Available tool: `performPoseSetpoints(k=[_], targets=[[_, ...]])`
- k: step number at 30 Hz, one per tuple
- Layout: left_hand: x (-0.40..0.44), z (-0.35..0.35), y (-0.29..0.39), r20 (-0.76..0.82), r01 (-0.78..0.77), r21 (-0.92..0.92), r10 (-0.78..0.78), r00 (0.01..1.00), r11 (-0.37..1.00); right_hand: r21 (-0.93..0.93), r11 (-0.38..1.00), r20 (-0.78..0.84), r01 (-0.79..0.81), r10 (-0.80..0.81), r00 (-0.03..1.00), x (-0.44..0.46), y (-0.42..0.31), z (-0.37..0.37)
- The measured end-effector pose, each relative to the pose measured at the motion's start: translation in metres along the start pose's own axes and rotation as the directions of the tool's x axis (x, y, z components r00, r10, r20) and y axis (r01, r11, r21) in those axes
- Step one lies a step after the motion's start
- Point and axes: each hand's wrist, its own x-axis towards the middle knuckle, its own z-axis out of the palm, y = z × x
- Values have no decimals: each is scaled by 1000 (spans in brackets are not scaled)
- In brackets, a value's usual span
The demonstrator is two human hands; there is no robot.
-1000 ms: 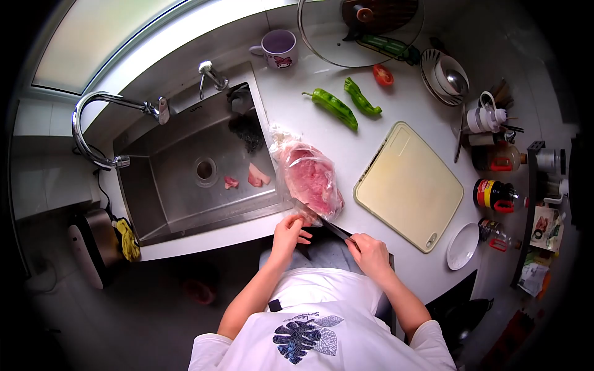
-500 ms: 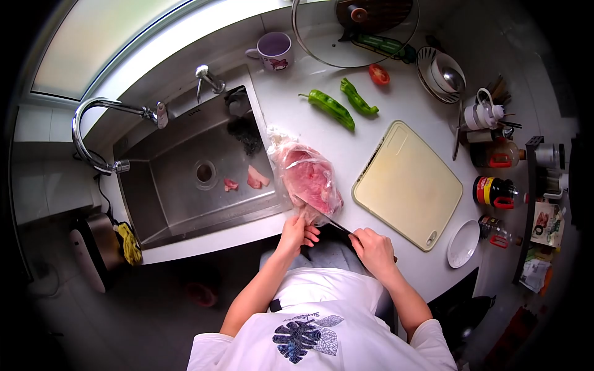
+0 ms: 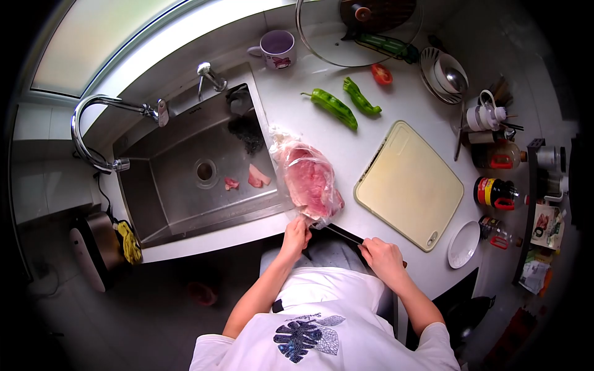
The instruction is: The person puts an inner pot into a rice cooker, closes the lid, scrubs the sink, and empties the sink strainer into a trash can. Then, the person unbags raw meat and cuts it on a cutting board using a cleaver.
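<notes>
A large piece of raw pink meat [image 3: 309, 180] lies in a clear plastic bag on the white counter, right beside the sink. My left hand [image 3: 297, 236] is closed at the near end of the meat, pinching the meat's edge or the bag there; which one is too small to tell. In my right hand [image 3: 382, 256] is a knife [image 3: 345, 234], its dark blade pointing left toward the near end of the bagged meat. Two small meat pieces [image 3: 258, 176] rest in the steel sink [image 3: 179, 201].
A cream cutting board [image 3: 409, 185] lies right of the meat. Behind are green peppers [image 3: 334, 108], a tomato piece [image 3: 382, 74], a mug [image 3: 277, 49], a glass lid and stacked bowls [image 3: 447, 74]. A white plate [image 3: 463, 245] and bottles [image 3: 495, 192] stand at right.
My right hand and the knife have moved right, and the blade has come away from the meat's near end. The fingers of my left hand have closed at that end.
</notes>
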Motion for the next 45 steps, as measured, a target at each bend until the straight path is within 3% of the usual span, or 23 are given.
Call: performPoseSetpoints(k=[3,8,12,14,20,27,33,40,45], targets=[[4,-3,-7,4,-70,150,70,998,986,52,999,0,-5,5,1000,9,-1,7],[-7,1,13,-74,-2,-53,-2,997,999,140,990,-17,9,-7,1000,20,-6,15],[-11,8,29,-66,56,-58,-60,996,997,171,985,-31,-26,32,999,13,1,12],[-7,7,33,-80,22,175,-8,997,984,184,982,-40,-28,35,999,12,1,12],[-5,18,34,-158,-49,96,63,985,994,186,982,-62,-45,57,996,12,-4,7],[5,16,30,-187,-115,160,145,972,980,174,980,-37,-100,108,993,13,-5,-2],[-7,13,31,-156,-17,49,25,988,999,149,985,-60,-92,101,993,15,-9,-4],[0,9,31,-121,77,79,-67,990,994,-19,993,-84,113,-114,990,26,-11,5],[5,5,24,-165,119,167,-91,982,979,-64,994,-30,92,-94,995,8,2,-1]])
